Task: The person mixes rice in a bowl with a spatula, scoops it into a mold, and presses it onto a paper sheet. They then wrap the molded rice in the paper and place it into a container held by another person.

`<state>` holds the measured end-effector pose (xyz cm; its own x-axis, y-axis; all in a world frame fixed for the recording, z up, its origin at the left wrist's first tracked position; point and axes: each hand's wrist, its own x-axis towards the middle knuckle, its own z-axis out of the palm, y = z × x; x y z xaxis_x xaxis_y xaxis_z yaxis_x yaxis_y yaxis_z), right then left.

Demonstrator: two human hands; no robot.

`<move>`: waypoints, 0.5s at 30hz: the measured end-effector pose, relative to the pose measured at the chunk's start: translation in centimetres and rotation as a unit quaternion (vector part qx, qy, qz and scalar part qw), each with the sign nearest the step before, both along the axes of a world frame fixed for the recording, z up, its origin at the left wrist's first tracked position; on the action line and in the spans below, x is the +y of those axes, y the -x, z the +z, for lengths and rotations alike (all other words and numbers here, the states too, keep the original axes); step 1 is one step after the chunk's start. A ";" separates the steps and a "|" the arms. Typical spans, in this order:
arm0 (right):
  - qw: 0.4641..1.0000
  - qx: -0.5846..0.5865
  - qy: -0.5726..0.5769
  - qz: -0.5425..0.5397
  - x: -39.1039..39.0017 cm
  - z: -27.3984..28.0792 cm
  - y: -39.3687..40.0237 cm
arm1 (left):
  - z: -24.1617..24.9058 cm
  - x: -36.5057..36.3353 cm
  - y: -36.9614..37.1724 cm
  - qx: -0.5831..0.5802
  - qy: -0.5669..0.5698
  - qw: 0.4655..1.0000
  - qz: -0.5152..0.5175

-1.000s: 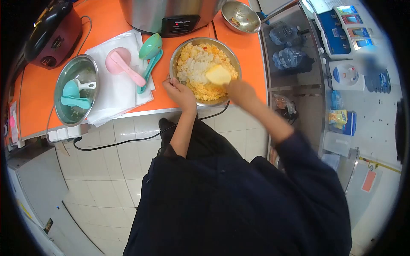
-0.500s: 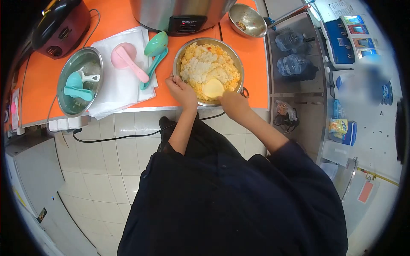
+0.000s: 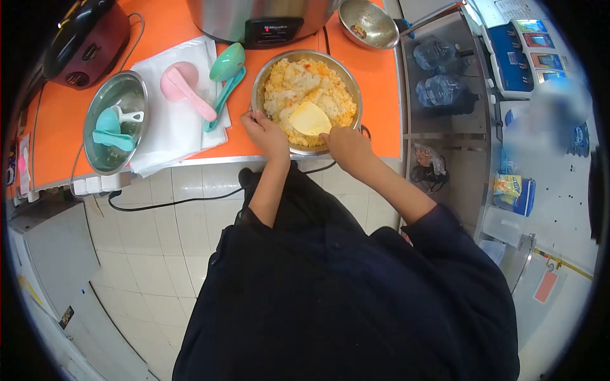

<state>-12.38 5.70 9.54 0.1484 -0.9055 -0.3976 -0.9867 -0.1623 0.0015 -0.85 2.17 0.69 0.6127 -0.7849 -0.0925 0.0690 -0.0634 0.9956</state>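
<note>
A round metal bowl [image 3: 358, 95] on the orange counter holds yellow rice [image 3: 337, 89] with paler rice on top. My left hand [image 3: 267, 134] grips the bowl by its left rim, near the handle side. In my right hand [image 3: 348, 147], at the bowl's front right, is a pale yellow paddle [image 3: 309, 119], its flat blade lying on the rice. My fingers cover the paddle's handle. Left of the bowl are a green ladle [image 3: 227, 62] and a pink ladle [image 3: 180, 82], the pink one on white paper sheets [image 3: 152, 143].
A large steel cooker [image 3: 274, 28] stands behind the bowl, a dark red cooker [image 3: 89, 47] at the back left. A metal basin [image 3: 136, 89] with teal and white scoops sits left. A steel pan [image 3: 375, 24] lies back right. A black cable hangs below the counter edge.
The paddle blade has moved slightly left and up across the rice and is tilted more. The pale rice is spread differently. My left hand still holds the rim.
</note>
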 end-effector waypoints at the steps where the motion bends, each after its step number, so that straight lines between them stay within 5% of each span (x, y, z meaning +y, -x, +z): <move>1: 0.998 0.002 -0.023 -0.050 0.3 0.3 0.0 | 0.1 -0.1 0.1 -0.002 0.008 1.000 0.004; 5: 0.995 -0.002 0.093 0.038 -3.4 -3.6 -0.1 | 0.2 -0.1 -0.4 -0.028 -0.023 0.999 -0.019; 7: 0.979 -0.055 0.045 0.189 -5.5 -2.1 1.7 | 0.5 -0.1 -0.2 -0.036 -0.014 0.999 -0.005; 8: 0.992 -0.028 -0.118 0.042 -6.3 0.1 2.5 | 0.7 -0.2 -0.4 -0.035 -0.010 0.999 0.001; 10: 0.980 0.010 -0.188 0.056 -6.7 5.4 4.4 | 0.2 -0.5 -0.9 -0.049 -0.026 0.998 -0.032; 15: 0.972 0.093 0.052 0.209 -10.2 10.1 7.5 | -0.1 -0.8 -1.3 -0.086 0.028 0.995 -0.039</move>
